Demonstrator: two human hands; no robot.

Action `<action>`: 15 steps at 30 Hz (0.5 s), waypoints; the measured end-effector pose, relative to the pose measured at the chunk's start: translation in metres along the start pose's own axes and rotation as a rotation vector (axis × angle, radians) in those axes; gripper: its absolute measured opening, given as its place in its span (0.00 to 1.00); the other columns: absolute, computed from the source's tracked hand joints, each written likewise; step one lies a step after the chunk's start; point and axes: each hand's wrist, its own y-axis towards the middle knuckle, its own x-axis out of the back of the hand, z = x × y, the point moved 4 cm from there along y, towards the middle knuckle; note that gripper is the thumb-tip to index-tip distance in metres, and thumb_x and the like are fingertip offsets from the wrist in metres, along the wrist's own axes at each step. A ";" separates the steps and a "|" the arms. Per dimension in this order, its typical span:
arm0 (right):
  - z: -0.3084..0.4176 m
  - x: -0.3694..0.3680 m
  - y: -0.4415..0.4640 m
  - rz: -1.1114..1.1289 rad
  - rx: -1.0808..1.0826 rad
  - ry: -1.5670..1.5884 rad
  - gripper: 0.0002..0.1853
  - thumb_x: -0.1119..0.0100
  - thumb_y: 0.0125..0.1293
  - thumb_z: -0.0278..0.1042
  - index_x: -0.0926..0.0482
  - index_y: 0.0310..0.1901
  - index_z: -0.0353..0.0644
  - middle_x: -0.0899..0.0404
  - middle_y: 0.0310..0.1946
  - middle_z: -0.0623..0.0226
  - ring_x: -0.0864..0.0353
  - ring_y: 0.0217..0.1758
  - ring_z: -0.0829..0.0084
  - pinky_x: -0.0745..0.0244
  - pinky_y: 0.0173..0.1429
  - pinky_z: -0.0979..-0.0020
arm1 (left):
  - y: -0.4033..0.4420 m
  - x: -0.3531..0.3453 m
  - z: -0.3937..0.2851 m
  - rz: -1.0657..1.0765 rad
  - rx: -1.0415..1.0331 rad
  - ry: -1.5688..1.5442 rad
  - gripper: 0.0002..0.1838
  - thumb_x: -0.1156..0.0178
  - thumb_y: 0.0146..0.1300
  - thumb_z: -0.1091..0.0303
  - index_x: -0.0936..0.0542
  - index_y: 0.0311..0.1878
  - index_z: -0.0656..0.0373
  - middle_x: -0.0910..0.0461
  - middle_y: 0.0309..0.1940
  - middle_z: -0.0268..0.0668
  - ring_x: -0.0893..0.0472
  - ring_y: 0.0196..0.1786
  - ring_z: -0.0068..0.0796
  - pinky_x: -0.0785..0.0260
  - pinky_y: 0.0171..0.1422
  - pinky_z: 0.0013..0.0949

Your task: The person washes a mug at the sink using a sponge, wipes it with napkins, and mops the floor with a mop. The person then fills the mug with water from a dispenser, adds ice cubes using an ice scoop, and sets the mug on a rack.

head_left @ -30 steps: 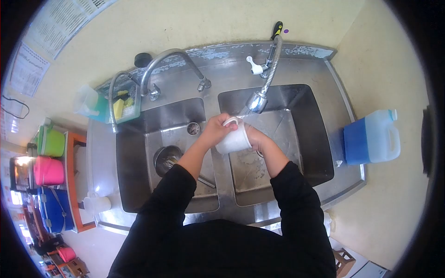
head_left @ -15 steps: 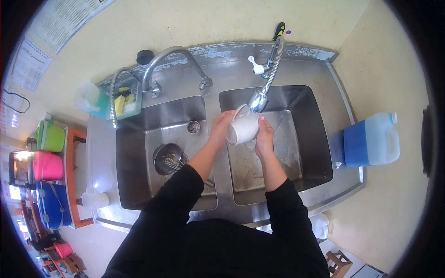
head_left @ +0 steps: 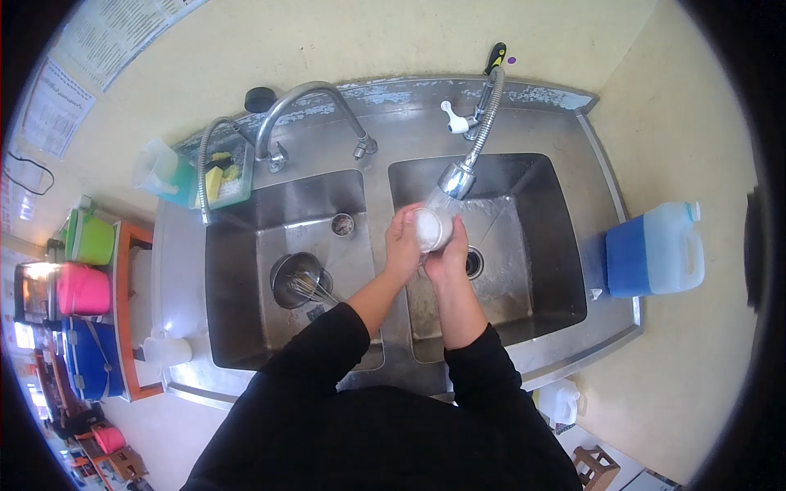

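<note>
Under the spray head [head_left: 455,180] of the right tap, a white cup [head_left: 428,230] sits between my two hands, and water runs onto it. My left hand [head_left: 401,245] is wrapped round its left side. On the right and underneath, my right hand [head_left: 449,252] grips the same cup. One round end of the cup faces up toward me; the fingers partly hide its wall. Below lies the right sink basin [head_left: 499,311], with its drain [head_left: 473,263] just right of my right wrist.
The left basin [head_left: 237,286] holds a metal bowl [head_left: 286,274] with a whisk [head_left: 309,288] and a small round tin [head_left: 342,224]. A tub [head_left: 237,186] with sponges stands behind it. A jug of blue liquid [head_left: 630,254] is at the right edge.
The cup has turned from lying sideways to having its round end toward me. Both hands have shifted round it, the right one moving left and lower, and the drain has come into view.
</note>
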 end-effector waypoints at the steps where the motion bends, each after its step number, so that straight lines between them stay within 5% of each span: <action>1: 0.003 -0.004 -0.001 -0.015 0.013 -0.060 0.24 0.65 0.68 0.50 0.35 0.56 0.41 0.29 0.51 0.61 0.30 0.54 0.62 0.35 0.58 0.61 | 0.003 0.002 0.002 0.008 -0.016 0.029 0.17 0.58 0.68 0.59 0.29 0.50 0.60 0.27 0.43 0.36 0.27 0.43 0.21 0.34 0.48 0.26; 3: 0.008 -0.003 0.003 -0.035 0.048 -0.116 0.24 0.63 0.68 0.50 0.35 0.57 0.41 0.29 0.51 0.62 0.30 0.54 0.63 0.35 0.58 0.61 | 0.008 0.005 0.003 0.029 -0.048 0.090 0.18 0.59 0.68 0.57 0.29 0.51 0.60 0.27 0.43 0.36 0.27 0.44 0.22 0.33 0.47 0.26; 9: 0.027 0.000 0.003 0.005 0.363 -0.202 0.21 0.58 0.68 0.43 0.37 0.57 0.39 0.31 0.53 0.63 0.31 0.55 0.64 0.35 0.57 0.62 | 0.007 0.018 -0.002 0.080 0.502 -0.100 0.29 0.56 0.63 0.44 0.34 0.57 0.58 0.27 0.49 0.39 0.25 0.50 0.35 0.29 0.47 0.39; 15: 0.027 -0.031 -0.028 0.069 0.488 -0.286 0.26 0.52 0.65 0.43 0.41 0.59 0.37 0.31 0.51 0.59 0.31 0.54 0.68 0.35 0.58 0.65 | -0.017 0.017 0.000 0.308 0.597 -0.258 0.34 0.61 0.63 0.39 0.42 0.62 0.57 0.32 0.54 0.42 0.26 0.51 0.38 0.28 0.47 0.41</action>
